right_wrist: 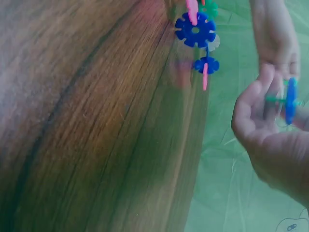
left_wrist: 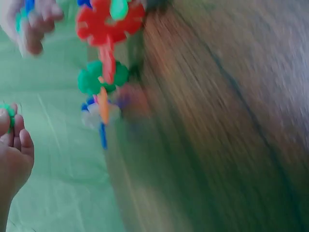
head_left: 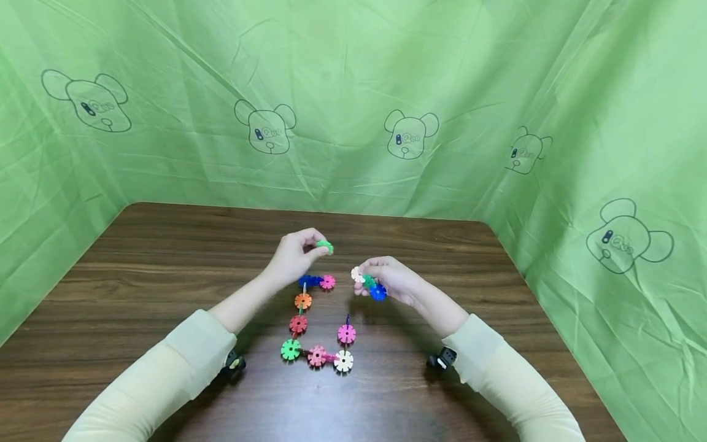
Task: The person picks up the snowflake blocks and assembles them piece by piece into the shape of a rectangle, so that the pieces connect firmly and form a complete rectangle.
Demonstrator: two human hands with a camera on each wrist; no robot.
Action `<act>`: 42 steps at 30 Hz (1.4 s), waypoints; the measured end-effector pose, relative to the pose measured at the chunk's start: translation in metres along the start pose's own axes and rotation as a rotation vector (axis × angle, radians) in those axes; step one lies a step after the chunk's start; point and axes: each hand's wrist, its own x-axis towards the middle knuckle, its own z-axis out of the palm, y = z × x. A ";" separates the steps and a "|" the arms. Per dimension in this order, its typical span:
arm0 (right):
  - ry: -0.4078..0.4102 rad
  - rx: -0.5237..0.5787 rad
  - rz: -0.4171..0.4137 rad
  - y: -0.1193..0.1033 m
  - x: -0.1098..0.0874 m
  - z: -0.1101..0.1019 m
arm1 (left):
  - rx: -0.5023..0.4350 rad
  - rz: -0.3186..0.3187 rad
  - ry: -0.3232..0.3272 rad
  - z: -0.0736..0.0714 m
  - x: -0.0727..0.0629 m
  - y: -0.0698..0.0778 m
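My left hand [head_left: 295,253] pinches a green snowflake disc [head_left: 326,247] between thumb and fingers, above the far end of the chain on the table. To the right, my right hand [head_left: 396,279] holds a short joined string of snowflake discs [head_left: 369,282]: white, green and blue. In the right wrist view, a blue disc [right_wrist: 290,101] shows edge-on at the fingers. Below both hands lies an open-sided chain of linked notched discs, with an orange disc [head_left: 302,301], a red disc [head_left: 298,323], a green disc [head_left: 290,350] and a white disc [head_left: 343,361].
The chain stands on a brown wooden table [head_left: 397,399]. A pink disc [head_left: 328,282] ends its far side; another pink disc [head_left: 347,334] is near its right end. Green cloth [head_left: 342,178] with mouse-like drawings hangs behind and beside the table.
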 end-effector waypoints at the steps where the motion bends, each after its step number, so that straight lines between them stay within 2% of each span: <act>1: 0.029 0.034 -0.011 0.001 0.001 -0.002 | 0.010 0.015 0.007 0.001 0.000 0.002; 5: 0.080 0.164 -0.057 0.003 0.007 -0.003 | 0.013 0.069 -0.017 0.011 -0.001 0.004; 12: 0.100 0.288 -0.096 0.005 0.007 0.004 | 0.011 0.029 -0.029 0.017 -0.006 -0.001; 24: 0.110 0.364 -0.073 0.007 0.007 0.012 | 0.014 0.055 -0.031 0.020 -0.009 -0.004; 28: 0.128 0.319 -0.071 0.010 0.008 0.011 | 0.046 0.050 -0.048 0.019 -0.010 -0.006; 30: 0.162 0.284 -0.066 0.012 0.008 0.009 | 0.077 0.044 -0.060 0.017 -0.009 -0.009; 37: 0.291 0.135 -0.037 0.021 0.013 0.003 | 0.223 0.057 -0.103 0.009 0.003 -0.036; 42: 0.319 0.010 0.002 0.027 0.018 -0.002 | 0.260 0.049 -0.161 0.005 0.012 -0.058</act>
